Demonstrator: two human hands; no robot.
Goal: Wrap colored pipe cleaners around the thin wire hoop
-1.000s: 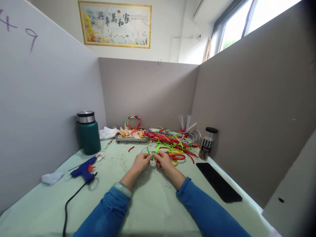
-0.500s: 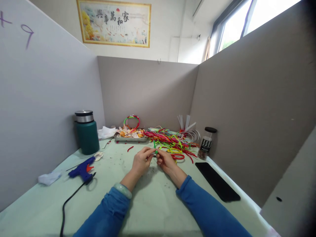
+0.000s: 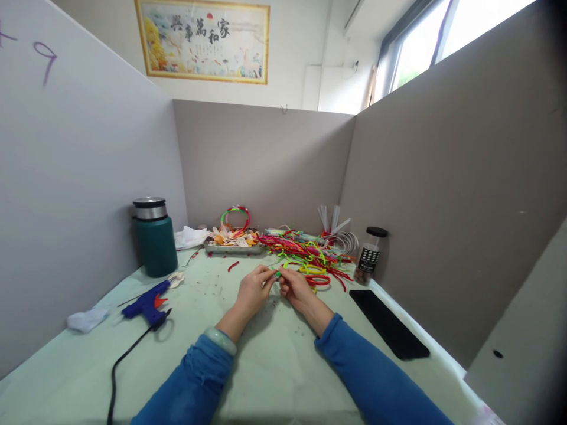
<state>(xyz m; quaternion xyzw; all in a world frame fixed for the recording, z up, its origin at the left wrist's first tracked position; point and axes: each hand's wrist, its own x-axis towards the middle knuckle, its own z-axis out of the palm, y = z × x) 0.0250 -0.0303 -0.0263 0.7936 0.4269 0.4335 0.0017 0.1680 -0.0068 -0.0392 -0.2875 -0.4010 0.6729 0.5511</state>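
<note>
Between my two hands, over the middle of the table, is a small green pipe cleaner (image 3: 278,274), curled into a tight bit. My left hand (image 3: 256,288) pinches it from the left with thumb and fingertips. From the other side my right hand (image 3: 296,288) also has its fingertips closed on it. Much of the piece is hidden by the fingers. Just beyond my right hand lie red-handled scissors (image 3: 319,280), their blades mostly covered by the hand. Behind them spreads a pile of coloured pipe cleaners (image 3: 301,251).
A metal tray (image 3: 234,250) of scraps bears a red-green ring (image 3: 248,219). At left are a green flask (image 3: 156,245), a blue glue gun (image 3: 148,304) with its black cord, and tissue (image 3: 87,320). A jar (image 3: 370,257) and black phone-like slab (image 3: 390,323) lie right. Grey partitions enclose the table.
The green strip that stood up above my fingertips no longer shows; the green piece now looks compact between them. My hands stay in nearly the same place.
</note>
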